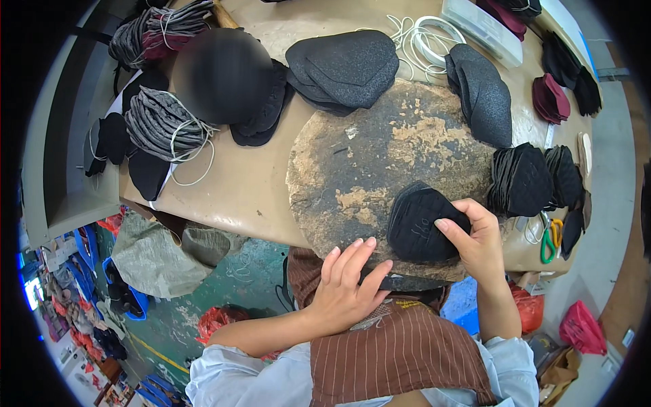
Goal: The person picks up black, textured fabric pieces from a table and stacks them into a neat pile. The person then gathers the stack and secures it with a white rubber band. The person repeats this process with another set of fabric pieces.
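Observation:
My right hand [478,239] grips a stack of black fabric pieces [422,224] that rests on the near part of a round, worn, dark work board [380,156]. Thumb and fingers press on the stack's right side. My left hand [347,279] lies flat on the near edge of the board, fingers together, holding nothing. Both forearms come in from the lower edge in pale blue sleeves, over a brown striped apron [400,353].
More stacks of black pieces lie around the board: back centre [346,68], back right [483,95], right [522,180]. Grey bundles tied with white cord [159,122] lie at left. Green-handled scissors [549,241] sit at right. White cord [424,34], maroon pieces [550,98] lie further back.

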`<state>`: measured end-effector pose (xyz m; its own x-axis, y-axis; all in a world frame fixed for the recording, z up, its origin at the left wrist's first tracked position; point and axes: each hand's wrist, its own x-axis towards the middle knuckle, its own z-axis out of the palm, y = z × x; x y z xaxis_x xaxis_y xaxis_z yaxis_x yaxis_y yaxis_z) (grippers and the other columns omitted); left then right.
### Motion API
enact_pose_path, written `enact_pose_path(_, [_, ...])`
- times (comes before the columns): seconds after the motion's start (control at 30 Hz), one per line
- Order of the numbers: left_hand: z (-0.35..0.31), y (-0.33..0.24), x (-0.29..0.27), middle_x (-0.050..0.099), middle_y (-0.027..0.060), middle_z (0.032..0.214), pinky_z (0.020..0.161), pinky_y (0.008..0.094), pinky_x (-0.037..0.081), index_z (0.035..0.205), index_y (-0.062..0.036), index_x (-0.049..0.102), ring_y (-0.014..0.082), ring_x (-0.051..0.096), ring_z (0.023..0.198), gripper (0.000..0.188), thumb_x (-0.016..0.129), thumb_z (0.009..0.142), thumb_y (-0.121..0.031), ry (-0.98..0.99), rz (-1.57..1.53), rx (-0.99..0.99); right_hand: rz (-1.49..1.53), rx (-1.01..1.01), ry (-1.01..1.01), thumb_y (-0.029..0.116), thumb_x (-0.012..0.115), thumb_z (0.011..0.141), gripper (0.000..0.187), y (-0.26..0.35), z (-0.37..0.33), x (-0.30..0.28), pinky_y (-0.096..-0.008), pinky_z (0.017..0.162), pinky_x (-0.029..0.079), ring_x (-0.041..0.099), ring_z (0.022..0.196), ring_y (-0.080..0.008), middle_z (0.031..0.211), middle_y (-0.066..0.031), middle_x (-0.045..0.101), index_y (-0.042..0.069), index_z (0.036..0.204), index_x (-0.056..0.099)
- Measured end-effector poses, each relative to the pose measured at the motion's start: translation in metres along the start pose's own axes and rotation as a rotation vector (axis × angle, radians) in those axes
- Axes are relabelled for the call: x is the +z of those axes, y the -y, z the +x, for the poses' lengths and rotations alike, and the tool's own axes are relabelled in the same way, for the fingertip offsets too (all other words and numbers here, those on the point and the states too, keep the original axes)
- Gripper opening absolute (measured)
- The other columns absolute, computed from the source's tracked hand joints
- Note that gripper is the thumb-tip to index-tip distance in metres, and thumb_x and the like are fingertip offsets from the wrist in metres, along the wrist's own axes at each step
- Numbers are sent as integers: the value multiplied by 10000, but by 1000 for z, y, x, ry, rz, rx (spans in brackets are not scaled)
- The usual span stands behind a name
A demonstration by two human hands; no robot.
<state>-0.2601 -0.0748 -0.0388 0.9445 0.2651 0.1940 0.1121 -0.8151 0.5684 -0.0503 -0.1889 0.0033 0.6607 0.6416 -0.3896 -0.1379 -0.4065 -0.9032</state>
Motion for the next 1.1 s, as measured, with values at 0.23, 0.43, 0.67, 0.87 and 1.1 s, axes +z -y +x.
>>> enact_pose_path(0.23, [3,-2,1,411,147,1356,1028,440,260,1332,-187,491,274,411,1216,749,772,646,-295,-11,26,-16,-32,5,1,8,676,836,98,3,1,2,-209,667,476,574,757,-44,825,-3,639,-17,920,632])
enact_pose_path(0.43, [11,-5,-3,449,104,1282,1002,403,273,1337,-203,530,201,441,1130,524,558,813,-192,38,307,10,-16,6,-61,17,684,834,94,-1,-2,3,-208,653,473,570,738,-43,799,-8,640,-14,903,629])
enact_pose_path(0.67, [19,3,-10,449,108,1337,1045,410,233,1254,-169,573,185,479,1187,412,500,849,-177,28,385,150,-39,186,-37,76,679,851,113,14,4,4,-210,441,488,590,611,-50,739,-13,635,10,917,615])
enact_pose_path(0.87, [72,18,-33,347,169,1481,1092,456,173,969,-110,505,261,344,1365,308,511,869,-401,385,317,430,-98,168,-95,97,692,847,154,13,1,3,-220,445,476,587,574,-51,670,-16,626,3,927,598])
enact_pose_path(1.1, [105,6,-32,412,158,1439,1001,443,238,988,-86,535,292,423,1231,593,708,683,-563,376,-49,131,-724,-18,-88,98,740,786,199,20,-2,-11,-266,451,402,537,458,-114,527,-44,543,18,884,586])
